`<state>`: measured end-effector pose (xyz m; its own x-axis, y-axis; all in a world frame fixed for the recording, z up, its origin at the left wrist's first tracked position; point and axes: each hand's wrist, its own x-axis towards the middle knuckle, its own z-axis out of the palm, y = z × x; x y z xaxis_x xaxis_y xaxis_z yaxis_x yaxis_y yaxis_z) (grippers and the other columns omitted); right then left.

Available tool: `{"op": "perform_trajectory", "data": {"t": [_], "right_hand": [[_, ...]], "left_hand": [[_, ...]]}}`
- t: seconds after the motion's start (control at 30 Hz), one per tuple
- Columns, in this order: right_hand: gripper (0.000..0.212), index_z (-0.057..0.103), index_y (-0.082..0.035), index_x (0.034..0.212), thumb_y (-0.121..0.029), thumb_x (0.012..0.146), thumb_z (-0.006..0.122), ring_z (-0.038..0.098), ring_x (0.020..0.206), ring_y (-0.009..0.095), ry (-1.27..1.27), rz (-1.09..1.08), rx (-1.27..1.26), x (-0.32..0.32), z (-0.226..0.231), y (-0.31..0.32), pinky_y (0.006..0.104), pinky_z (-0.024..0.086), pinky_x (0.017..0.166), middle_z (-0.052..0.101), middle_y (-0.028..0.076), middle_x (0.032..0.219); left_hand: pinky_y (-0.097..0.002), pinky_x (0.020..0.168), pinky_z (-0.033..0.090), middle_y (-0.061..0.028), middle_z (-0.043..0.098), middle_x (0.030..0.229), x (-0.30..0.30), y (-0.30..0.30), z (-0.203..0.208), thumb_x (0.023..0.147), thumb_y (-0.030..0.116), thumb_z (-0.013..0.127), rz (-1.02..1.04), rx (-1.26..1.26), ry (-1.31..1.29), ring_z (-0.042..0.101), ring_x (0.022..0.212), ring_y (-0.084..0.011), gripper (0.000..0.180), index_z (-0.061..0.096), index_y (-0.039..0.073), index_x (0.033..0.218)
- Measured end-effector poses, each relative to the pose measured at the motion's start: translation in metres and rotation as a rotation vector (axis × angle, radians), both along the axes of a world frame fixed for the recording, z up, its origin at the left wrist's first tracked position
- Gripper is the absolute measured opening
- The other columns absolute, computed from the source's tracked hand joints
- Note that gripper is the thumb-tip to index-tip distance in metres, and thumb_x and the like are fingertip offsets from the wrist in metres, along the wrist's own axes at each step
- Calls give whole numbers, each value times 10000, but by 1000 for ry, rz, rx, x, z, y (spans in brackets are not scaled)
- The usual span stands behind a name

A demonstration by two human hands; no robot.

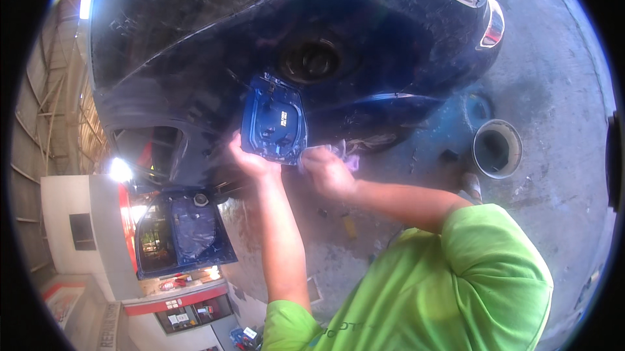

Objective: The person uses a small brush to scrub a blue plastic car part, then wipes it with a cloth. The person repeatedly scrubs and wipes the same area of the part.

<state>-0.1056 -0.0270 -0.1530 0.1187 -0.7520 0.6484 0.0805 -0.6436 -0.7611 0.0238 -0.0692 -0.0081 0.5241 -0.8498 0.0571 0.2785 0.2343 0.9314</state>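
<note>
A dark blue fuel door (272,117) stands swung out from the car's body, its inner side with a small yellow label towards me. My left hand (256,163) holds it by its lower left edge, the thumb on the near side and the other fingers mostly hidden behind it. Close to its lower right corner, my right hand (331,174) is closed on a pale lilac cloth (351,161), bunched up and partly showing past the fingers. Above the door is the round fuel filler recess (316,58), dark inside.
The dark blue car body (403,45) fills the upper middle, with a tail light (493,24) at right. A bucket (497,149) of dark liquid stands on the wet concrete floor (547,110). A detached car door (189,227) and shelves (195,315) are at lower left.
</note>
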Motion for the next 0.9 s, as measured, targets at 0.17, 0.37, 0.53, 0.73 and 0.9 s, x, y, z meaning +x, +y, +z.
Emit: {"op": "perform_trajectory", "data": {"t": [0.17, 0.37, 0.53, 0.73, 0.9], "right_hand": [[124, 697, -58, 873, -4, 790, 621, 611, 980, 335, 111, 54, 66, -1, 15, -8, 440, 505, 875, 653, 107, 989], [135, 713, -25, 922, -37, 866, 591, 627, 1055, 394, -243, 191, 432, 12, 56, 16, 477, 516, 947, 643, 192, 1005], [144, 726, -44, 1007, -112, 890, 675, 679, 925, 370, -67, 150, 300, -1, 56, 2, 458, 559, 820, 674, 153, 999], [229, 659, -34, 1075, -175, 896, 685, 678, 928, 384, -144, 157, 351, 9, 60, -7, 466, 557, 815, 674, 182, 961], [271, 687, -37, 1166, -142, 917, 694, 648, 1006, 366, -139, 85, 72, 6, 48, 5, 445, 558, 845, 635, 166, 1126]], "left_hand": [[-416, 923, 563, -112, 714, 1112, -1, 0, 1, 960, 386, 447, 83, -20, -51, 693, 1038, -268, 427, 667, 40, 1078], [-426, 939, 545, -112, 694, 1125, 3, 3, 2, 951, 407, 434, 47, 1, -112, 671, 1071, -261, 440, 634, 52, 1119], [-407, 882, 566, -88, 695, 1042, 10, 4, -1, 951, 389, 421, 41, -3, -120, 686, 999, -245, 377, 631, 80, 1006], [-413, 876, 568, -100, 700, 1071, 9, 1, -2, 946, 410, 415, 46, -15, -159, 691, 988, -258, 433, 643, 58, 1055], [-430, 890, 569, -121, 707, 1102, 2, 3, 0, 943, 421, 416, 108, 27, -113, 691, 1022, -277, 484, 663, 36, 1101]]}}
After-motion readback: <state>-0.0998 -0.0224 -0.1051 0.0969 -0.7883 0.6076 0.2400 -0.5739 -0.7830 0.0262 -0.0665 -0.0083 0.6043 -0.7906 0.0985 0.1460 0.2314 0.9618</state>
